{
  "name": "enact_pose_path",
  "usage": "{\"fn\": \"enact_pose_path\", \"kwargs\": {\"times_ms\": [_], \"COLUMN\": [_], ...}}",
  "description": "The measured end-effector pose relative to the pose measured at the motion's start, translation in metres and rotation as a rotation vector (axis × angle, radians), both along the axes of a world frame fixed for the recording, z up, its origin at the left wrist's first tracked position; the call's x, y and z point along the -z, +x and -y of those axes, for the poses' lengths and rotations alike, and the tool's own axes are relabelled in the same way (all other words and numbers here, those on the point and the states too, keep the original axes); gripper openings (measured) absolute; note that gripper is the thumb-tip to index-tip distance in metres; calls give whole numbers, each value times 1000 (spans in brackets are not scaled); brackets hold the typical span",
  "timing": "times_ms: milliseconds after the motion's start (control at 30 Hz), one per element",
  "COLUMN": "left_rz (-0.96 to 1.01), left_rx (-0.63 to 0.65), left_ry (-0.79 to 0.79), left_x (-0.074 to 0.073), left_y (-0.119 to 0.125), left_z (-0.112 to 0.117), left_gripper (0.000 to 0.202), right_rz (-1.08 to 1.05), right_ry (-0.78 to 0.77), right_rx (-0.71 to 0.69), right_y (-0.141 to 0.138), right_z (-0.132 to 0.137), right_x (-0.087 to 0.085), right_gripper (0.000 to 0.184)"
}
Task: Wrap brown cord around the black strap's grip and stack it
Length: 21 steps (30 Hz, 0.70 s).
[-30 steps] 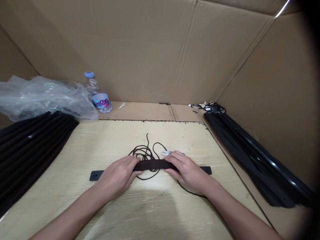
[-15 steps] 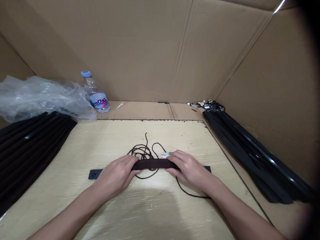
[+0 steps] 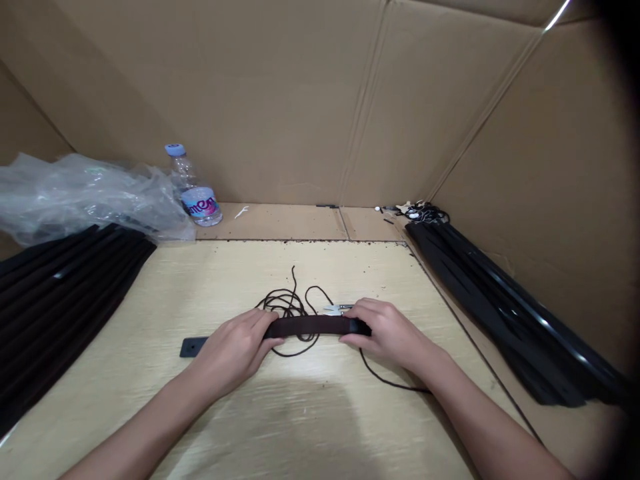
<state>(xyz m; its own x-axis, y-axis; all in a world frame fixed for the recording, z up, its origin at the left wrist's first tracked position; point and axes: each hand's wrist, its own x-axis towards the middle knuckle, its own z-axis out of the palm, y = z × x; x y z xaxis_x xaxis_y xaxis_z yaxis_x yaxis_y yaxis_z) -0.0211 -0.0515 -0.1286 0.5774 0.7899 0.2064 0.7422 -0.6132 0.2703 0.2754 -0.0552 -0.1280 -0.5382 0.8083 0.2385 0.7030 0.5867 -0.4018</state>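
Observation:
A dark brown flat band lies across a black strap on the pale board. My left hand is shut on the band's left part, and my right hand grips its right end. The strap's left end, with a small hole, shows beyond my left hand, while its right end is hidden. A tangle of thin dark cord lies under and behind the band, with one loop trailing past my right wrist. Small metal thread snips lie just behind the band, close to my right fingers.
Long bundles of black strips lie on both sides, the left bundle and the right bundle. A crumpled plastic bag and a water bottle stand at the back, against cardboard walls.
My right hand has slid rightward along the band and now covers the strap's right end. My left hand has barely moved, and the cord loop near my right wrist has shifted slightly.

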Motion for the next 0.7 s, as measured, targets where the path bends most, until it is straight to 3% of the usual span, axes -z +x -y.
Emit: {"fn": "enact_pose_path", "kwargs": {"times_ms": [367,700], "left_rz": [-21,-21], "left_rx": [12,-32], "left_ry": [36,-34], "left_x": [3,-2], "left_y": [0,0], "left_z": [0,0], "left_gripper": [26,31], "right_rz": [18,0], "right_ry": [27,-79], "right_rx": [-57,57], "right_y": [-11,1], "right_z": [7,0], "right_x": [-7,-3], "right_gripper": [19,33]}}
